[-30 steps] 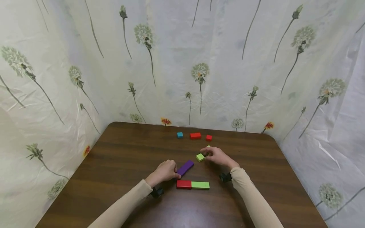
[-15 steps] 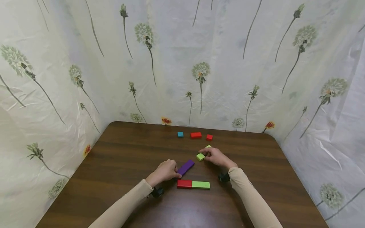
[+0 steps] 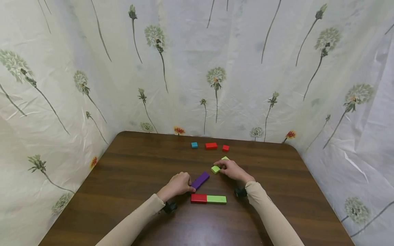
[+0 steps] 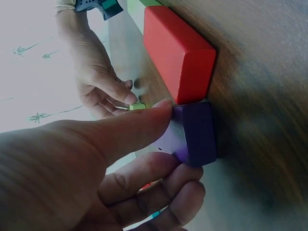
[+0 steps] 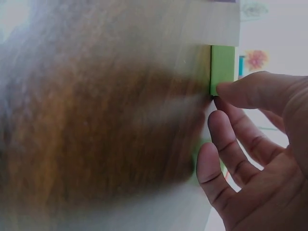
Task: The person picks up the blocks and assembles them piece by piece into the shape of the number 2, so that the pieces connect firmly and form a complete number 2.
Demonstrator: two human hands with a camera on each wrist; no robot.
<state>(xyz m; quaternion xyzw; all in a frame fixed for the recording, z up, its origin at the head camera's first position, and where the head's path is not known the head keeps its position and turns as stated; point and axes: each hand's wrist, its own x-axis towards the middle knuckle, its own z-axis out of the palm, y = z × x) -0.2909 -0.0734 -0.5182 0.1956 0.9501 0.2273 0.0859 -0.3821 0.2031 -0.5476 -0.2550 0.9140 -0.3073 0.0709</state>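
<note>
My left hand (image 3: 176,185) pinches the near end of a long purple block (image 3: 200,181) lying slantwise on the table. In the left wrist view, thumb and fingers sit on either side of that purple block (image 4: 195,134), whose end is close to a red block (image 4: 178,53). My right hand (image 3: 233,169) pinches a small yellow-green block (image 3: 215,169) at its right side. In the right wrist view, the thumb lies on the green block's face (image 5: 223,67), with the index finger partly hidden behind. Another yellow-green block (image 3: 225,158) shows just beyond the right hand, mostly covered.
Nearest me, a red block (image 3: 198,199) and a green block (image 3: 217,199) lie end to end in a row. Farther back are a blue block (image 3: 194,145), a longer red block (image 3: 211,146) and a small red block (image 3: 226,148). A flowered curtain (image 3: 184,68) surrounds the brown table (image 3: 138,153).
My right hand has shifted slightly left, and its fingers have come in against the small yellow-green block. The left hand and purple block have stayed in place.
</note>
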